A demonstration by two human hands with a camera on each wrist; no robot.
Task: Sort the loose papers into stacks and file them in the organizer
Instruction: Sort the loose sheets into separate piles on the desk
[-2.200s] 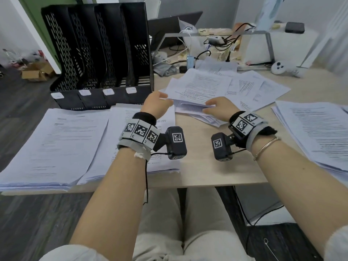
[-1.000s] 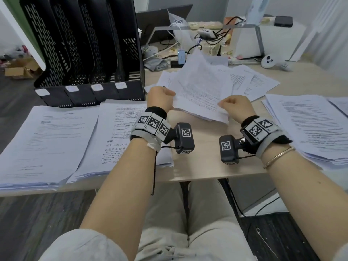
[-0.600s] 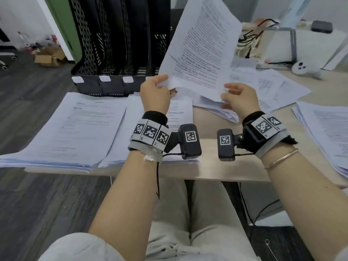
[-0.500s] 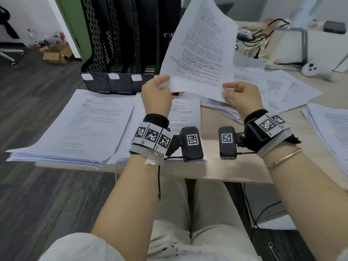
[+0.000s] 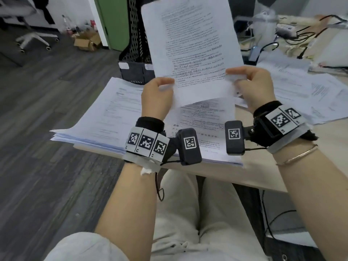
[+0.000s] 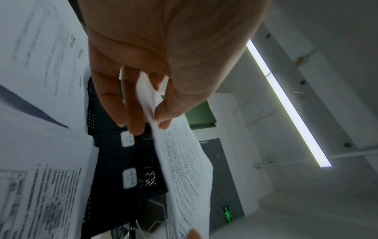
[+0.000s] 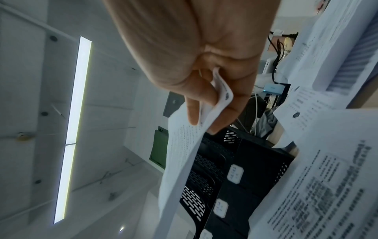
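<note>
A printed sheet (image 5: pixel 192 44) stands upright in front of me, held by both hands. My left hand (image 5: pixel 157 95) pinches its lower left corner (image 6: pixel 147 100) between thumb and fingers. My right hand (image 5: pixel 251 85) pinches the lower right corner (image 7: pixel 220 93), which is bent. Behind the sheet stands the black mesh organizer (image 5: pixel 134 40), mostly hidden; its labelled slots (image 7: pixel 235 174) show in the wrist views. Two sorted paper stacks lie below my hands: one at the left (image 5: pixel 105 117), one under the sheet (image 5: pixel 203 117).
Loose papers (image 5: pixel 305 91) spread over the right of the wooden desk (image 5: pixel 263 170). Cables and devices (image 5: pixel 293 32) clutter the back right. A cardboard box (image 5: pixel 88 41) and an office chair base (image 5: pixel 35 38) are on the floor to the left.
Both hands have lifted the sheet from the loose pile and raised it upright before the organizer. My view has swung left and down.
</note>
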